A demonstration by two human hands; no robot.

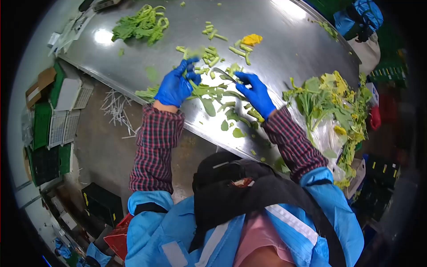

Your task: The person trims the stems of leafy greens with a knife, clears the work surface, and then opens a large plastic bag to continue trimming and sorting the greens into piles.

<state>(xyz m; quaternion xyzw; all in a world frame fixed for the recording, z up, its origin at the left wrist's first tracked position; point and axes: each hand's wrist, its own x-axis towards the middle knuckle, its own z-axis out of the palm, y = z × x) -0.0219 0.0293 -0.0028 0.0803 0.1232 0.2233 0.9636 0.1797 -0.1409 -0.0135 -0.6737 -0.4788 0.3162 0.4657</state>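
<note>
2 checked sleeves (pixel 155 142) reach from the near side over a shiny metal table (pixel 289 49). Between and beneath 2 blue-gloved hands lie loose greens (pixel 209 91) on the metal. The right hand (pixel 255 93) grasps a small knife (pixel 226 75), its blade pointing toward the left hand (pixel 174 86), whose fingers are partly bent; whether they grip a stem, I cannot tell. To the right, a leafy pile (pixel 327 95) touches clear plastic (pixel 329 133). Beyond the hands: cut stems (pixel 211 55), 1 yellow leaf (pixel 252 39), and, far left, 1 green bunch (pixel 141 26).
</note>
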